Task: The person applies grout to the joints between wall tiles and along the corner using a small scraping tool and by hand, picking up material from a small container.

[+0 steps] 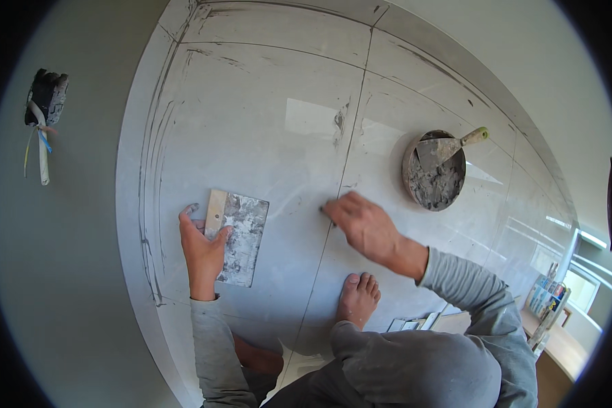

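My left hand (204, 253) is closed round the pale wooden edge of a wide scraper (243, 238), thumb on its face. The metal blade is smeared with grey and white paste. My right hand (368, 228) is closed just over a dark joint line between floor tiles. Its fingertips look dark; whether something small is pinched there I cannot make out. To the right of that hand stands a round tub (406, 170) of dark grey grout (436, 187). A putty knife (439, 151) rests in the tub, its handle lying over the rim.
Glossy pale tiles (265, 122) carry dark grout lines and smears, thickest along the left and far edges. Wires (43, 153) hang from a wall hole at left. My bare foot (359, 299) is close to my right hand. Flat pieces (415, 322) and a cluttered container (545, 296) are lower right.
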The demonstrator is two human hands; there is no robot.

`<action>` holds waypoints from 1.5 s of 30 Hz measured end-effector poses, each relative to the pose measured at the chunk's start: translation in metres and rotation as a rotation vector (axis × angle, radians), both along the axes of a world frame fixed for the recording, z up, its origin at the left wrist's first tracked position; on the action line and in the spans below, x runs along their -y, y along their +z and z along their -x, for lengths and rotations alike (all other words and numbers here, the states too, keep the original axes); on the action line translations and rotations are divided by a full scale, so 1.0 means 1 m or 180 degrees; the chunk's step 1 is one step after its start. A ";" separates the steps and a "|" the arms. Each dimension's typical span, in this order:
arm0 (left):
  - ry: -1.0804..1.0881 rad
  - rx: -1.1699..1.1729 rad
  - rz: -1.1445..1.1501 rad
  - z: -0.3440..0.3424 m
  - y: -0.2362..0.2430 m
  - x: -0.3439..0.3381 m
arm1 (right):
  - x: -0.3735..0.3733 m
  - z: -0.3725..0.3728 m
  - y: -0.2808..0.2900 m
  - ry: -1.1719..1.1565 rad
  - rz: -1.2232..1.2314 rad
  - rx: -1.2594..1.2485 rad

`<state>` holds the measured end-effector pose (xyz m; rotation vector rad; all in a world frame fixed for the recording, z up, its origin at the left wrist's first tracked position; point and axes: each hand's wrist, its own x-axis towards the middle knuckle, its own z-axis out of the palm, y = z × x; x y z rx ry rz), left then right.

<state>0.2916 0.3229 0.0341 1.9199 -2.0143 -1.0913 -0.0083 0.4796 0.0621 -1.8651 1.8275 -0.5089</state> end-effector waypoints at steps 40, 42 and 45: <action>0.0062 -0.0259 -0.0322 0.005 0.011 0.010 | -0.007 -0.001 0.002 -0.0095 0.0002 -0.0591; 0.0034 -0.0150 -0.0330 0.002 0.008 0.012 | -0.019 -0.001 0.005 -0.0073 -0.0165 -0.0284; -0.0087 -0.0076 -0.0203 0.001 0.008 0.014 | -0.012 0.026 0.006 -0.0313 0.0123 0.0099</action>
